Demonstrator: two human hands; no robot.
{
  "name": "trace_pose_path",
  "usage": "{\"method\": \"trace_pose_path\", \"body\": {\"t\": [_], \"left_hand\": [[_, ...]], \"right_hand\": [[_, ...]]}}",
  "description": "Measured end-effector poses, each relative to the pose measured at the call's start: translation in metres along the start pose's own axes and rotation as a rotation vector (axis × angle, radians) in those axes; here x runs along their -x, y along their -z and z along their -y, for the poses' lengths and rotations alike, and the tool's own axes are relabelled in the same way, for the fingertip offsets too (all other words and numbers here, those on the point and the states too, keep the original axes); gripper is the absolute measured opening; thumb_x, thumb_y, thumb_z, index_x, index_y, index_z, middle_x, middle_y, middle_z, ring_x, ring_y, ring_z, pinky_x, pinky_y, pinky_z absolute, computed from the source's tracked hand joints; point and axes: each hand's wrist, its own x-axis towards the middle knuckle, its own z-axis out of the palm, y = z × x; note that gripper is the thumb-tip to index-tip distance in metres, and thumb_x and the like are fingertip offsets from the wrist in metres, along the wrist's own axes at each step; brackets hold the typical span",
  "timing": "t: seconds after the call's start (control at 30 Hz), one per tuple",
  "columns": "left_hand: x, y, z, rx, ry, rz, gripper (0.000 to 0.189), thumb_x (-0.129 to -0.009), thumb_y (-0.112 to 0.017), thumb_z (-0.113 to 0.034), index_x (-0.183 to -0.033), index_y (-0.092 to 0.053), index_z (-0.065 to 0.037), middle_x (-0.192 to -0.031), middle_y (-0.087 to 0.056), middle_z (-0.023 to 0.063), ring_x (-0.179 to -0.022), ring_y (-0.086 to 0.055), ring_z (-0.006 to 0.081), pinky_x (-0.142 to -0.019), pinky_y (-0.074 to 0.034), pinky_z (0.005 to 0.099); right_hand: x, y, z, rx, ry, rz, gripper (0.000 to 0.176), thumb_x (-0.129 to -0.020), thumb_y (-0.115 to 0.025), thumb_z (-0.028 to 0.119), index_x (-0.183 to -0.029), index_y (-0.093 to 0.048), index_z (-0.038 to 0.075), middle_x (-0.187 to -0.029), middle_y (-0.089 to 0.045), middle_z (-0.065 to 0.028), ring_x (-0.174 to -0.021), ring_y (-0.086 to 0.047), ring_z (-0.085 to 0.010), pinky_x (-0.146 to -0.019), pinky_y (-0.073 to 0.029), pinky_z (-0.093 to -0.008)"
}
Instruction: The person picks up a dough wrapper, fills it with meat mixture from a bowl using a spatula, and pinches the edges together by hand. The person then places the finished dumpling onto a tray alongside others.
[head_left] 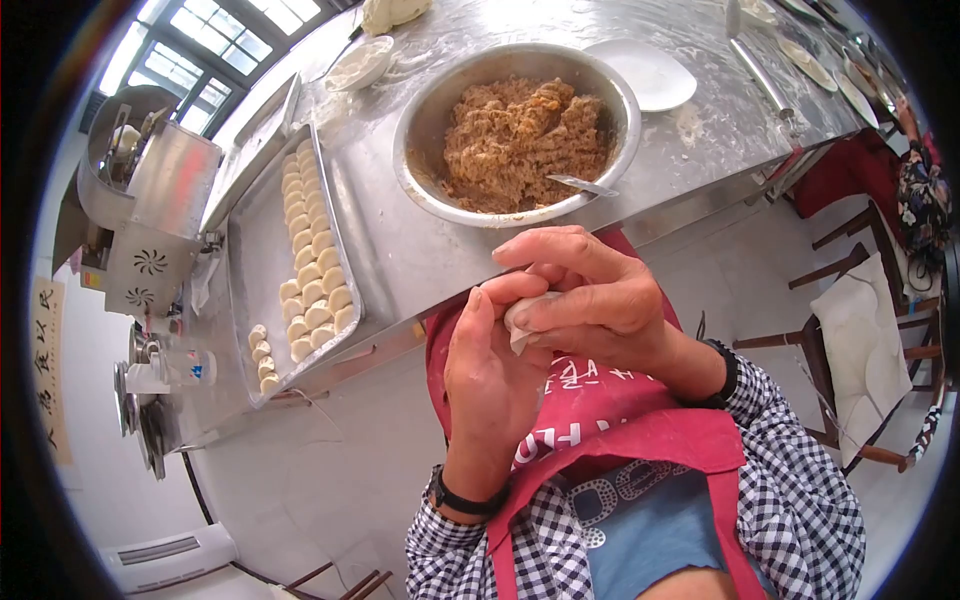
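Between my hands is a small white dumpling, mostly covered by fingers, with one pale side of its dough showing. My left hand cups it from the left, fingers curled around. From the right, the thumb and bent fingers of my right hand press on the dough. Just beyond my hands, a steel bowl holds brown minced filling with a metal spoon stuck in it. To the left, rows of pale dumplings lie on a metal tray.
The steel table is dusted with flour. On it are a white plate, a bowl of flour and a rolling pin. A metal machine stands left. Chairs and another person are at right.
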Motion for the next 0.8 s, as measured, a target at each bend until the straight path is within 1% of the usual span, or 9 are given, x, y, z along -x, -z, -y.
{"method": "trace_pose_path", "body": {"t": [0.07,0.17,0.2,0.27,0.37,0.5,0.57,0.7,0.8], "left_hand": [[0.000,-0.007,-0.001,-0.093,-0.001,-0.064,0.044,-0.098,-0.027,-0.032,-0.111,-0.051,0.003,-0.117,-0.052,0.0153,-0.107,-0.051,0.0224,-0.090,-0.043,0.0342],[0.001,-0.006,0.000,-0.152,-0.004,-0.014,0.047,-0.098,-0.025,-0.033,-0.111,-0.050,0.004,-0.118,-0.051,0.0149,-0.107,-0.050,0.0218,-0.091,-0.041,0.0338],[0.000,-0.005,0.001,-0.151,-0.004,-0.015,0.047,-0.098,-0.025,-0.033,-0.111,-0.050,0.004,-0.118,-0.051,0.0149,-0.107,-0.050,0.0218,-0.091,-0.041,0.0338],[0.000,-0.003,0.002,-0.217,0.000,-0.046,0.051,-0.097,-0.027,-0.038,-0.113,-0.049,0.006,-0.114,-0.053,0.0178,-0.107,-0.052,0.0256,-0.090,-0.043,0.0373],[0.000,-0.014,0.000,-0.235,0.039,-0.061,0.052,-0.096,-0.027,-0.039,-0.114,-0.048,0.006,-0.114,-0.052,0.0177,-0.105,-0.053,0.0244,-0.089,-0.044,0.0368],[-0.001,-0.011,0.001,-0.289,0.046,-0.035,0.051,-0.097,-0.028,-0.038,-0.114,-0.047,0.006,-0.115,-0.052,0.0175,-0.104,-0.053,0.0237,-0.088,-0.044,0.0366],[-0.001,-0.009,0.003,-0.314,0.039,-0.054,0.050,-0.097,-0.028,-0.037,-0.115,-0.047,0.006,-0.115,-0.052,0.0161,-0.105,-0.052,0.0231,-0.088,-0.044,0.0364],[-0.002,-0.010,0.002,-0.313,0.042,-0.013,0.048,-0.097,-0.028,-0.035,-0.117,-0.046,0.005,-0.115,-0.052,0.0147,-0.106,-0.051,0.0225,-0.089,-0.044,0.0364],[-0.002,-0.011,0.001,-0.333,0.082,-0.029,0.048,-0.097,-0.029,-0.035,-0.119,-0.045,0.005,-0.116,-0.051,0.0139,-0.108,-0.050,0.0224,-0.090,-0.043,0.0364]], "right_hand": [[-0.003,0.003,0.006,-0.019,-0.075,0.030,0.016,-0.062,-0.074,0.006,-0.076,-0.065,0.005,-0.111,-0.056,-0.0156,-0.099,-0.057,-0.0238,-0.078,-0.048,-0.0324],[-0.002,0.009,0.011,-0.052,-0.157,0.109,0.016,-0.062,-0.073,0.004,-0.075,-0.065,0.004,-0.113,-0.055,-0.0164,-0.100,-0.057,-0.0238,-0.080,-0.048,-0.0321],[-0.003,0.013,0.008,-0.051,-0.159,0.109,0.016,-0.062,-0.073,0.004,-0.075,-0.065,0.004,-0.113,-0.055,-0.0164,-0.100,-0.057,-0.0238,-0.080,-0.048,-0.0321],[-0.005,0.019,0.001,0.117,0.025,0.211,0.015,-0.061,-0.073,0.003,-0.074,-0.065,0.005,-0.115,-0.055,-0.0162,-0.100,-0.057,-0.0246,-0.082,-0.047,-0.0337],[-0.007,0.017,0.007,0.062,-0.099,0.177,0.013,-0.061,-0.072,0.004,-0.071,-0.064,0.006,-0.115,-0.055,-0.0151,-0.101,-0.056,-0.0253,-0.083,-0.046,-0.0349],[-0.007,0.021,0.001,0.067,-0.043,0.219,0.013,-0.060,-0.072,0.004,-0.071,-0.064,0.007,-0.115,-0.056,-0.0143,-0.103,-0.055,-0.0264,-0.084,-0.045,-0.0363],[-0.010,0.025,-0.001,0.161,0.069,0.319,0.013,-0.060,-0.071,0.004,-0.070,-0.062,0.006,-0.114,-0.056,-0.0140,-0.103,-0.054,-0.0277,-0.084,-0.046,-0.0366],[-0.010,0.024,-0.001,0.159,0.045,0.329,0.013,-0.059,-0.070,0.004,-0.068,-0.061,0.006,-0.112,-0.056,-0.0123,-0.102,-0.055,-0.0284,-0.084,-0.046,-0.0368],[-0.008,0.020,-0.002,0.056,-0.051,0.260,0.011,-0.061,-0.069,0.006,-0.065,-0.059,0.006,-0.109,-0.057,-0.0109,-0.101,-0.055,-0.0283,-0.083,-0.046,-0.0367]]}}
